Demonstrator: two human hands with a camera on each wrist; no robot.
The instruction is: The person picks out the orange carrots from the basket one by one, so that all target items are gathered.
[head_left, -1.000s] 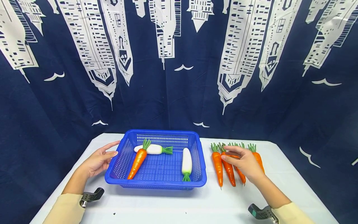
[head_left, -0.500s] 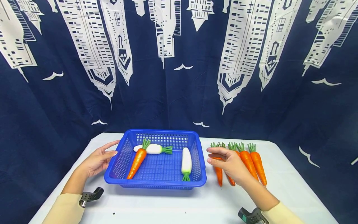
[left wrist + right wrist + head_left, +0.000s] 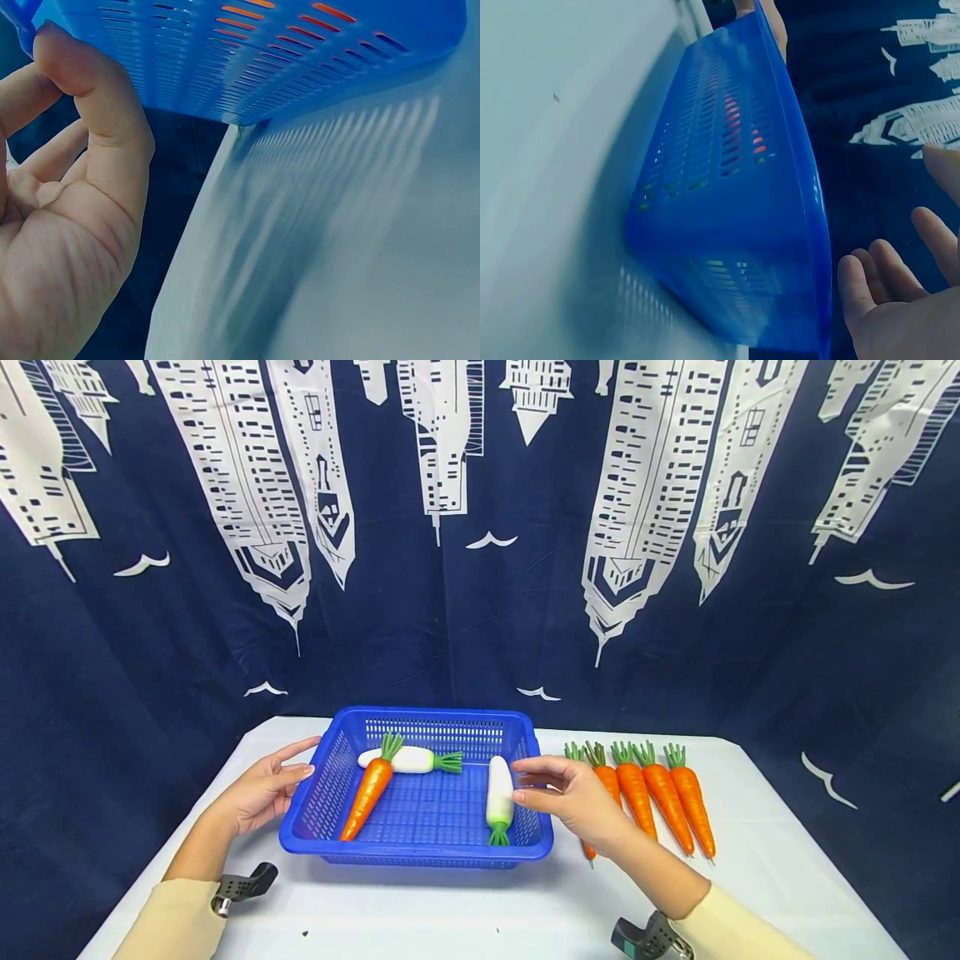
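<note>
My left hand (image 3: 262,792) is at the left side of a blue plastic basket (image 3: 420,853). Its thumb (image 3: 112,135) touches the rim, fingers loosely bent. My right hand (image 3: 570,793) hovers over the right rim, thumb and fingers apart with nothing between them. Its fingertips are beside a white radish (image 3: 498,789) in the basket, without visibly gripping it. Another white radish (image 3: 412,760) lies at the back of the basket, with a carrot (image 3: 369,797) slanting across its left part. In the right wrist view, the right hand (image 3: 907,307) is beyond the basket rim.
Several carrots (image 3: 666,806) lie in a row right of the basket on the white table (image 3: 420,918), leaves pointing away. The right arm partly hides the nearest ones. A dark blue curtain (image 3: 450,627) with white building shapes hangs behind the table.
My right hand has moved left from above the carrots to the basket's right rim, uncovering the carrots farther right. The left hand, basket and its contents stay nearly unchanged.
</note>
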